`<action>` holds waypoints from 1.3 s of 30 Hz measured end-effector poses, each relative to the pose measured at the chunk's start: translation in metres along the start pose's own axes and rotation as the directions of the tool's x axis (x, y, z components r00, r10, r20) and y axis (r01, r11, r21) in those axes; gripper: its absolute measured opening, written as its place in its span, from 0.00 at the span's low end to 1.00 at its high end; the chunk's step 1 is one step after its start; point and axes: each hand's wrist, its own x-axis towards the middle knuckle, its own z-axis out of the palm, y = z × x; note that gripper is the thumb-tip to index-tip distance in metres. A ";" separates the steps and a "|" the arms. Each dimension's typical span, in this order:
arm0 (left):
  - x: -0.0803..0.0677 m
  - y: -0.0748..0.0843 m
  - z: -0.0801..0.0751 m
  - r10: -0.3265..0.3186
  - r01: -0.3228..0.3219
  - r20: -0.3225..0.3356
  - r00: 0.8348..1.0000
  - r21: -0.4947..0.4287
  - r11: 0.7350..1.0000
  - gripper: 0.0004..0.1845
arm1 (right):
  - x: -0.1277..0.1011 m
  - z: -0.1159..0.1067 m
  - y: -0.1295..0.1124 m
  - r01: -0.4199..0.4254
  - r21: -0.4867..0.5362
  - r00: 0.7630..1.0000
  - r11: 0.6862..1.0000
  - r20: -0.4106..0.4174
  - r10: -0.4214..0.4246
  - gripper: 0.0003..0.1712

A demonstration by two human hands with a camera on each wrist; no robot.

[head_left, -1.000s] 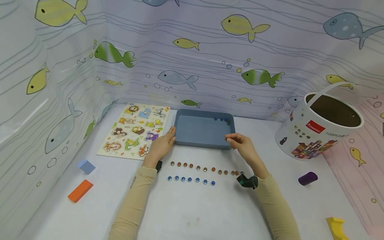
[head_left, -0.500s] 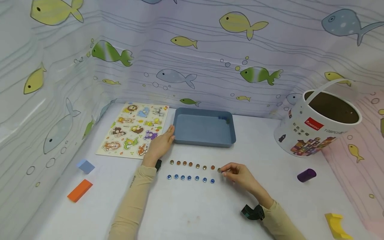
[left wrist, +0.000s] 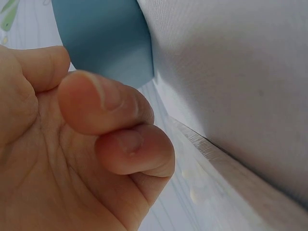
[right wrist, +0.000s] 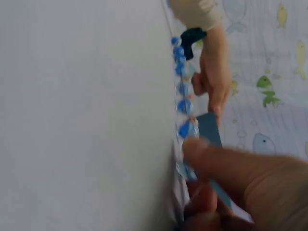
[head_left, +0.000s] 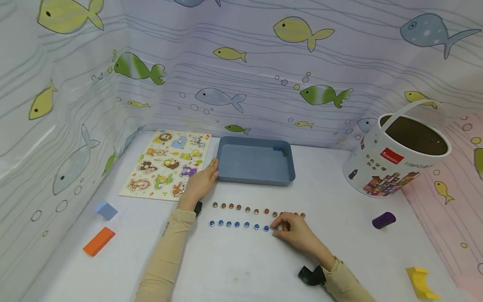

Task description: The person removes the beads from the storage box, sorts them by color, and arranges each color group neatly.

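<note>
In the head view my right hand (head_left: 296, 232) pinches a small blue bead (head_left: 276, 228) between thumb and fingertips, down at the right end of a row of blue beads (head_left: 247, 225). The right wrist view shows that clear, blue-centred bead (right wrist: 186, 171) at the thumb tip, in line with the others. Behind runs a longer row of brown and orange beads (head_left: 247, 209), partly covered by this hand. My left hand (head_left: 201, 181) rests against the left side of a blue-grey tray (head_left: 256, 182); in the left wrist view some of its fingers (left wrist: 120, 103) are bent, holding nothing.
A few dark beads (head_left: 279, 149) lie in the tray's far right corner. An animal puzzle board (head_left: 151, 193) is at the left, near blue (head_left: 106, 210) and orange (head_left: 99, 241) blocks. Rightward stand a large white bucket (head_left: 381, 167), a purple cylinder (head_left: 384, 220) and a yellow block (head_left: 420, 283).
My right hand has come from the tray's near right corner down to the table, past the brown row, to the end of the blue row with a bead. The left hand stays at the tray.
</note>
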 end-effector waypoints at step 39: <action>-0.002 -0.001 0.000 0.014 -0.014 -0.029 0.999 0.003 1.000 0.28 | 0.226 -0.072 -0.003 -0.370 0.316 0.893 0.874 -0.140 0.428 0.22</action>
